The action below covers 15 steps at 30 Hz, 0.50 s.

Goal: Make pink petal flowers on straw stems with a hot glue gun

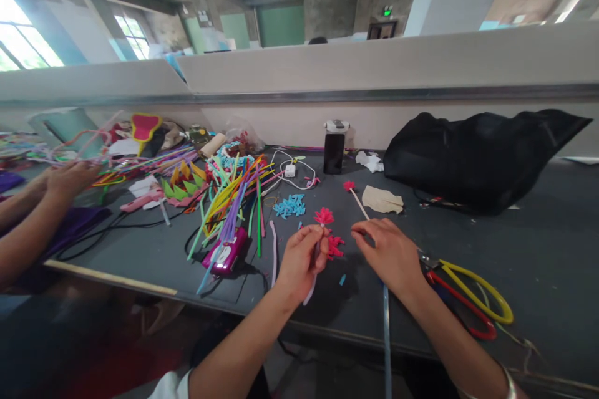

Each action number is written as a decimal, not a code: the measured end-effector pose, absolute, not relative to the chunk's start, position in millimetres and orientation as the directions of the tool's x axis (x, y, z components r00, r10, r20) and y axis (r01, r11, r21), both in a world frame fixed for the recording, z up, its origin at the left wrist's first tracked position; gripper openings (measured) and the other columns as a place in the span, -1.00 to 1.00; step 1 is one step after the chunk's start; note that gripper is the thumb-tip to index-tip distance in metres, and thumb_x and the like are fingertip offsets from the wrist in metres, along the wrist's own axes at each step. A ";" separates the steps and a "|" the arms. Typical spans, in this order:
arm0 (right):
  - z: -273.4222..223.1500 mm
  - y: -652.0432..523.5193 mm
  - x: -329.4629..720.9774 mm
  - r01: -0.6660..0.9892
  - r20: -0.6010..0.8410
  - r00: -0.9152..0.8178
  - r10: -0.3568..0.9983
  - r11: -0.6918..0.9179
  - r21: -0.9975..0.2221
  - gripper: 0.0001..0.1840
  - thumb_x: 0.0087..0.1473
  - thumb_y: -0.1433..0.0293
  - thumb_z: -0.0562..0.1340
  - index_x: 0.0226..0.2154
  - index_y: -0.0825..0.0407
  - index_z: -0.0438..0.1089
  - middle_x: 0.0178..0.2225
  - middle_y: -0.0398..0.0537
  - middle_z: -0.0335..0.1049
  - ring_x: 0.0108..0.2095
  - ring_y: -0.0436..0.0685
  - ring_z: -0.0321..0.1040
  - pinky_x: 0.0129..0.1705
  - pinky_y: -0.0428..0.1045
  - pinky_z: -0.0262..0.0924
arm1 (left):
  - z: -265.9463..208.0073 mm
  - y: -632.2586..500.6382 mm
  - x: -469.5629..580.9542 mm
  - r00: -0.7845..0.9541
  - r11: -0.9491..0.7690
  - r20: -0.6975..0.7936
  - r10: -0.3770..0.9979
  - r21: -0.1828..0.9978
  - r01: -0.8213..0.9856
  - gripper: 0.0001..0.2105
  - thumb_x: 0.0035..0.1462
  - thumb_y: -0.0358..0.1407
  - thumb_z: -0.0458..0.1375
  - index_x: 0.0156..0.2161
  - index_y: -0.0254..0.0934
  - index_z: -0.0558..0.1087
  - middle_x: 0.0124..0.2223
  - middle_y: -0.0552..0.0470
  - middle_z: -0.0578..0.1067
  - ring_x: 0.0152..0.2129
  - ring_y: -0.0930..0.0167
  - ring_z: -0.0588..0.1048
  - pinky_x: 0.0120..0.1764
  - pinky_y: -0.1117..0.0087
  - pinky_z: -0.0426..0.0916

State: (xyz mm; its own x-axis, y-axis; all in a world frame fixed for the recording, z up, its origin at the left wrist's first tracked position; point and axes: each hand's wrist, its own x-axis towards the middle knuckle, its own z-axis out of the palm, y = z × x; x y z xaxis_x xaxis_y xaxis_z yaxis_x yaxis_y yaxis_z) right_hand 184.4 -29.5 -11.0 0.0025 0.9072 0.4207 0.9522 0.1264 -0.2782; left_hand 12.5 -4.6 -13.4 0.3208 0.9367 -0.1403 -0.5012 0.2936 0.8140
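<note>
My left hand (302, 257) pinches a small pink flower (324, 217) with a pale lilac stem (309, 292) running down below the fingers. Just behind it lies a pile of short pink pieces (335, 247). My right hand (386, 248) is low over the table, fingers bent and pressed together; what they hold, if anything, is hidden. A second pink flower (349, 186) on a white stem (359, 204) lies beyond it, the stem reaching to the knuckles. From under the right wrist a long translucent glue stick (386, 336) extends past the table edge.
Scissors (468, 290) with yellow and red handles lie right. Blue pieces (289, 206), fuzzy stems (234, 199), a purple box (226, 252) and a pink glue gun (140, 201) are left. A phone (334, 153) and black bag (468, 159) stand behind. A co-worker's hands (70, 181) are far left.
</note>
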 end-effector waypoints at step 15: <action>-36.8 -9.0 171.9 0.982 0.170 -0.081 0.982 0.107 -0.153 -0.83 0.15 0.39 0.20 -0.32 -0.02 0.53 -0.32 -0.01 0.49 -0.21 0.18 0.35 -0.24 -0.01 0.10 | -12.0 -2.6 6.5 0.333 0.308 -0.152 0.931 0.817 -0.488 -0.79 0.01 -0.22 0.27 -0.35 -0.34 0.42 -0.59 0.18 0.33 -0.77 0.63 0.18 -0.70 0.57 -0.06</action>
State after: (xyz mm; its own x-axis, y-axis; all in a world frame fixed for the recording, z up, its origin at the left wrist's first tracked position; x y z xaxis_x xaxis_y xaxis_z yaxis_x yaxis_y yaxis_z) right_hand 171.9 -9.0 -36.8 -0.0810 0.9822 0.1696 0.9823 0.1075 -0.1531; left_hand 6.5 -2.6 -12.0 0.3329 0.9307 -0.1516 -0.4880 0.3076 0.8168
